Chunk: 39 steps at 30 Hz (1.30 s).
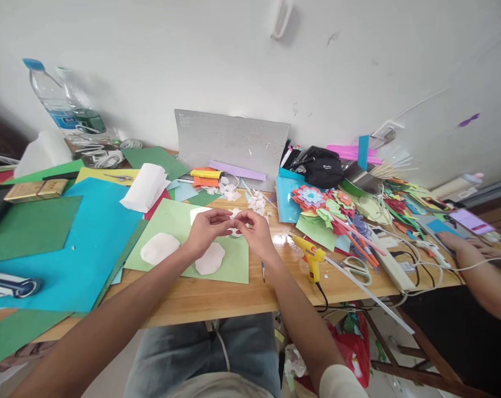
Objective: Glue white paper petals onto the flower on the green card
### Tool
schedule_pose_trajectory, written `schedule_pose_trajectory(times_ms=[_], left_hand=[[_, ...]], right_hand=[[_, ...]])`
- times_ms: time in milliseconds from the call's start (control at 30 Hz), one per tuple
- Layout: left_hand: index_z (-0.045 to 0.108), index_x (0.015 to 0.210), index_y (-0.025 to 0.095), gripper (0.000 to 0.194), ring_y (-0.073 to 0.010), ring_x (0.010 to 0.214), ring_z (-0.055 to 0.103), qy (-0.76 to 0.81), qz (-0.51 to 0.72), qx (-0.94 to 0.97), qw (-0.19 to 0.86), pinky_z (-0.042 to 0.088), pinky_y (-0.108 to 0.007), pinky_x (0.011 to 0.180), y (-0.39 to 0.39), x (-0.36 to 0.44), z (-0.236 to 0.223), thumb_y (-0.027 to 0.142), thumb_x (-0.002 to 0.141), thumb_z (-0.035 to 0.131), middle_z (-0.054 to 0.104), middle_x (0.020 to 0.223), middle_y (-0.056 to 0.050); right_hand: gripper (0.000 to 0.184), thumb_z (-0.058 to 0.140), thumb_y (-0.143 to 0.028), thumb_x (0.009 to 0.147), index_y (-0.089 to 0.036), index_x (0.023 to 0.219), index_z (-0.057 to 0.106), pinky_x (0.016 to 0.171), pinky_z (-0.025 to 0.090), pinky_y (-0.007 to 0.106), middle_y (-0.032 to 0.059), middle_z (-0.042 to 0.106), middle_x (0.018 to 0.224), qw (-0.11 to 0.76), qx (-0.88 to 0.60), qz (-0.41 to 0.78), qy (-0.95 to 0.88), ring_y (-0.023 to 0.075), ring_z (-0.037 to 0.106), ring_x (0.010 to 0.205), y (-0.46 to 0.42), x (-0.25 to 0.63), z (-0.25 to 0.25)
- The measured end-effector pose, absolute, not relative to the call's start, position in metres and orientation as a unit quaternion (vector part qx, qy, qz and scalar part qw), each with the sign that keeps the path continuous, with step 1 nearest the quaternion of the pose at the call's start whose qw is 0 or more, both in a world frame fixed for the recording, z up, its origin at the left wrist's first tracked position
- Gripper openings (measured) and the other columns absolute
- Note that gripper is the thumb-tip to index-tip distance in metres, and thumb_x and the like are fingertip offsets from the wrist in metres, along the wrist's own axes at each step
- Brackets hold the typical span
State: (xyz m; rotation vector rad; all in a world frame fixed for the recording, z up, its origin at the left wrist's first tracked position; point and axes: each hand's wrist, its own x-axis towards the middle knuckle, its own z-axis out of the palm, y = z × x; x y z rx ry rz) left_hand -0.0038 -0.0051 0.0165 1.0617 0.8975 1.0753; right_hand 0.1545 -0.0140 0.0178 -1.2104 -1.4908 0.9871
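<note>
My left hand [211,226] and my right hand [252,228] meet over a light green paper sheet [163,218], fingertips pinched together. Between them is a small white paper piece [236,232], mostly covered by the fingers. Two white paper rounds lie on the green sheet: one at the left [159,249], the other [210,258] below my left hand. Another bit of white paper [196,212] shows behind my left hand. Torn white scraps [256,202] lie just beyond the hands. A thin dark-tipped pen-like tool [263,271] rests beside my right wrist.
A yellow glue gun [312,257] and scissors [357,271] lie to the right, near paper flowers [310,198]. A grey board [233,141] leans against the wall. Blue paper [96,237] and a stapler [14,284] are at the left. A co-worker's hand [453,241] is at far right.
</note>
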Motion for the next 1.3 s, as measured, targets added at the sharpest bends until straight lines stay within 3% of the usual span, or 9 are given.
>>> schedule_pose_trajectory(times_ms=[667, 967, 1167, 1300], left_hand=[[0.068, 0.089, 0.018, 0.034, -0.0180, 0.075, 0.066, 0.455, 0.481, 0.472, 0.582, 0.052, -0.031, 0.071, -0.005, -0.005, 0.019, 0.040, 0.065, 0.079, 0.073, 0.079, -0.005], [0.066, 0.098, 0.017, 0.039, -0.0193, 0.081, 0.067, 0.417, 0.476, 0.466, 0.618, 0.056, -0.035, 0.075, -0.006, -0.005, 0.018, 0.039, 0.068, 0.077, 0.072, 0.087, -0.006], [0.066, 0.095, 0.017, 0.038, -0.0176, 0.079, 0.066, 0.438, 0.478, 0.455, 0.611, 0.055, -0.033, 0.076, -0.005, -0.006, 0.020, 0.039, 0.066, 0.079, 0.071, 0.080, -0.004], [0.065, 0.107, 0.018, 0.046, -0.0184, 0.082, 0.065, 0.442, 0.497, 0.447, 0.598, 0.056, -0.034, 0.076, -0.003, -0.006, 0.021, 0.043, 0.069, 0.075, 0.071, 0.087, -0.006]], right_hand=[[0.033, 0.075, -0.049, 0.067, -0.019, 0.075, 0.064, 0.053, 0.052, 0.024, -0.0008, 0.061, 0.066, 0.456, -0.512, 0.513, -0.517, 0.0119, 0.057, 0.060, -0.014, 0.152, 0.018], [0.026, 0.071, -0.044, 0.074, -0.019, 0.071, 0.065, 0.057, 0.051, 0.025, -0.0018, 0.057, 0.062, 0.474, -0.482, 0.479, -0.560, 0.0110, 0.055, 0.057, -0.013, 0.156, 0.016], [0.025, 0.066, -0.045, 0.077, -0.020, 0.075, 0.066, 0.058, 0.052, 0.026, 0.0004, 0.061, 0.068, 0.466, -0.492, 0.444, -0.586, 0.0143, 0.058, 0.063, -0.016, 0.152, 0.015], [0.020, 0.057, -0.038, 0.080, -0.020, 0.077, 0.065, 0.060, 0.049, 0.025, 0.0007, 0.065, 0.073, 0.447, -0.557, 0.318, -0.623, 0.0150, 0.059, 0.065, 0.008, 0.181, 0.029]])
